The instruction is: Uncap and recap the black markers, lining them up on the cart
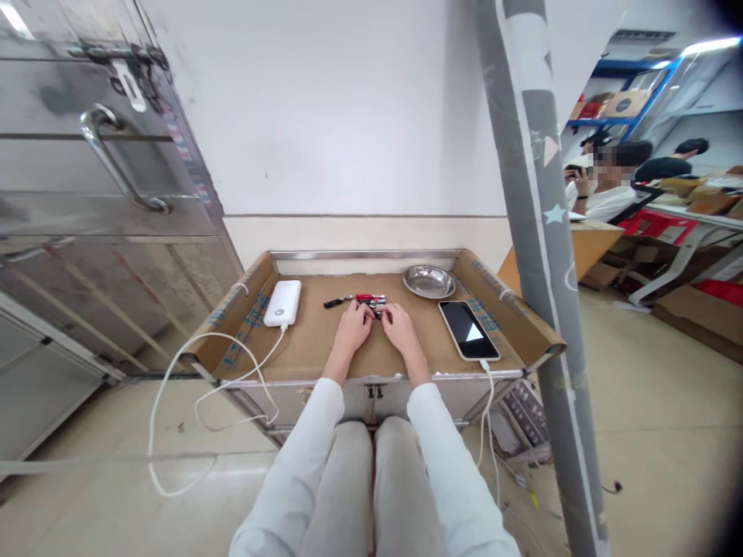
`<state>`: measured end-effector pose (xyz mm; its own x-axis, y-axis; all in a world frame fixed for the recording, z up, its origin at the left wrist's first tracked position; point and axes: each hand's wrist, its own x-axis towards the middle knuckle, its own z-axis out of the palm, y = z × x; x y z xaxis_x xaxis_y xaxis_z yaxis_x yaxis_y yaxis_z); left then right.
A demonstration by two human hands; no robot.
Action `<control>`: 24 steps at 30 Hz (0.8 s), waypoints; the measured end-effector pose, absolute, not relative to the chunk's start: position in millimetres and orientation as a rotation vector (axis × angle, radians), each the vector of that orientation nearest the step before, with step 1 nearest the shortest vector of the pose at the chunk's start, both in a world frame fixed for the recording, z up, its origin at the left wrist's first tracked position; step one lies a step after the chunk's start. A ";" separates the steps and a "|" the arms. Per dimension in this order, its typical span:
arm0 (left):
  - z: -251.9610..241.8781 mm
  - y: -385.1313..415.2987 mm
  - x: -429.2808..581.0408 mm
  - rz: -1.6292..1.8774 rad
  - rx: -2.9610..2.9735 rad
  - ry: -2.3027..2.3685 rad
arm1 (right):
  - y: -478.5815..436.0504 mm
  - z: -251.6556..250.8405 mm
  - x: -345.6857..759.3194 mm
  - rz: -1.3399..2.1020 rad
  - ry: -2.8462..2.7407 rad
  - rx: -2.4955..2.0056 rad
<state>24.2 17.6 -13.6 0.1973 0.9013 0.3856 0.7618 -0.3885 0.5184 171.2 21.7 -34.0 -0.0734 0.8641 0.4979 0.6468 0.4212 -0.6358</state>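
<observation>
On the cardboard-lined top of a small cabinet, my left hand (353, 328) and my right hand (398, 326) are close together, fingers bent inward. A dark pen (377, 315), mostly covered by the fingers, lies between their fingertips, and both hands appear closed on it. Just beyond the hands, a red marker pen (365, 297) lies crosswise, with more dark pens close against its near side. To its left a black pen (337, 302) rests at a slight slant.
A white power bank (283, 303) with a cable lies left. At right are a round metal dish (429, 282) and a plugged-in phone (468, 331). Cardboard sides (499, 302) edge the top. A grey wrapped pole (549, 232) stands close on the right; people sit beyond.
</observation>
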 end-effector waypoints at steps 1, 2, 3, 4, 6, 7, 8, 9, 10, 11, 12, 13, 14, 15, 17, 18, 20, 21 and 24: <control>-13.0 17.1 24.3 0.959 2.257 1.603 | 21.9 -34.2 171.3 0.310 -1.798 -1.301; -12.5 16.6 24.4 0.954 2.258 1.609 | 22.0 -34.4 171.3 0.308 -1.797 -1.301; -12.1 16.1 24.5 0.948 2.259 1.615 | 22.1 -34.6 171.3 0.305 -1.795 -1.303; -11.8 15.7 24.6 0.944 2.262 1.620 | 22.2 -34.6 171.4 0.303 -1.794 -1.305; -11.5 15.1 24.8 0.942 2.267 1.626 | 22.3 -34.7 171.5 0.301 -1.795 -1.305; -11.5 14.9 24.9 0.943 2.270 1.628 | 22.3 -34.6 171.6 0.300 -1.798 -1.303; -11.6 14.8 25.0 0.945 2.271 1.630 | 22.3 -34.6 171.7 0.300 -1.800 -1.300; -11.7 14.8 25.1 0.947 2.272 1.631 | 22.3 -34.7 171.7 0.300 -1.802 -1.300; -11.8 15.0 25.2 0.951 2.272 1.630 | 22.4 -34.8 171.7 0.300 -1.800 -1.300; -11.9 15.1 25.2 0.953 2.270 1.628 | 22.4 -34.9 171.7 0.302 -1.799 -1.301; -12.0 15.4 25.2 0.957 2.267 1.623 | 22.4 -35.0 171.6 0.303 -1.798 -1.303; -12.0 15.7 25.2 0.960 2.263 1.617 | 22.4 -35.1 171.5 0.305 -1.795 -1.303; -12.1 16.1 25.2 0.963 2.259 1.610 | 22.3 -35.0 171.4 0.307 -1.793 -1.301; -12.1 16.4 25.2 0.966 2.256 1.603 | 22.2 -34.9 171.3 0.309 -1.791 -1.299; -12.3 17.1 25.1 0.971 2.249 1.598 | 21.5 -34.2 170.9 0.310 -1.789 -1.298; -12.6 17.5 25.0 0.973 2.246 1.597 | 21.1 -33.7 170.7 0.308 -1.789 -1.300; -13.5 18.2 24.6 0.973 2.245 1.592 | 20.2 -32.6 170.4 0.300 -1.791 -1.307; -14.0 18.6 24.4 0.972 2.245 1.589 | 19.8 -32.3 170.3 0.295 -1.791 -1.311; -15.4 19.4 23.9 0.974 2.251 1.580 | 18.9 -32.0 170.1 0.295 -1.788 -1.316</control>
